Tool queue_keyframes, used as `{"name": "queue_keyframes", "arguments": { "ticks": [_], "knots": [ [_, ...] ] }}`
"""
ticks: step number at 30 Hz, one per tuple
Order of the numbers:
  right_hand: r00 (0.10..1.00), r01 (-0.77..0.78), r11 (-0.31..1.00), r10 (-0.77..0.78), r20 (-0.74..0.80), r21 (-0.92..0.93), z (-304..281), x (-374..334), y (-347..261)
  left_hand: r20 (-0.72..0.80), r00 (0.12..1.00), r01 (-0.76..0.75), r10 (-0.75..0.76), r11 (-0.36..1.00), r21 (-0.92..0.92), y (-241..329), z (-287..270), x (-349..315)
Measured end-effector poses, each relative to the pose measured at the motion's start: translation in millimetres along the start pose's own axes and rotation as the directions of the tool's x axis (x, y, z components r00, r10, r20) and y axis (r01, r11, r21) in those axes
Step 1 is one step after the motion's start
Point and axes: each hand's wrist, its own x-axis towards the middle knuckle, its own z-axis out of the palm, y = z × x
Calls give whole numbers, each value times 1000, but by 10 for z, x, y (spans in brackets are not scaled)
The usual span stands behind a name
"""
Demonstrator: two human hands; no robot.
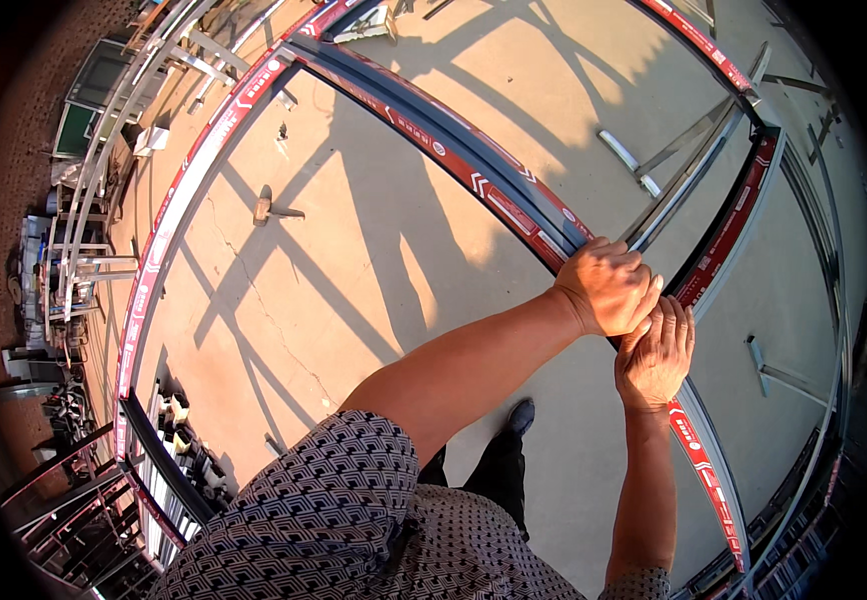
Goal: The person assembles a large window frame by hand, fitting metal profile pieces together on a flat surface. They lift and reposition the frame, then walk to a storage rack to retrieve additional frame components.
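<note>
gripping hands: both meet at the junction where the crossbar (439, 147) joins the right-hand side bar (734, 228).
left hand (609, 287): curled into a fist on the end of the crossbar, knuckles up; whether anything small sits inside the fist, cannot tell.
right hand (657, 352): palm down just beside the fist and touching it, fingers together and pointing away from the body; they lie over the side bar, but how firmly they clasp it cannot be told.
frame (166, 235): large, dark, edged in red and white film, spreading across most of the view in front of the person, its near right part under the hands.
hammer (264, 207): on the pale floor (284, 290), seen through the opening left of the crossbar.
metal bars (689, 180): long and slanting, beyond the hands, with a short white profile (619, 150) near them.
offcuts (182, 440): heaped at lower left, close to the frame's edge.
rack (84, 200): curved pale rails along the far left.
person: patterned shirt (324, 480), dark trousers, one dark shoe (523, 416) showing below the forearms.
</note>
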Motion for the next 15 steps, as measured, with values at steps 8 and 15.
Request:
{"name": "queue_keyframes", "arguments": {
  "ticks": [8, 15],
  "knots": [
    [970, 168, 981, -182, 162, 97, -155, 92, 177, -7, 998, 55, -55, 998, 17, 41, 43, -39],
    [943, 79, 982, -129, 306, 172, -170, 133, 182, 21, 993, 117, -117, 993, -29, 48, 54, -56]
  ]
}}
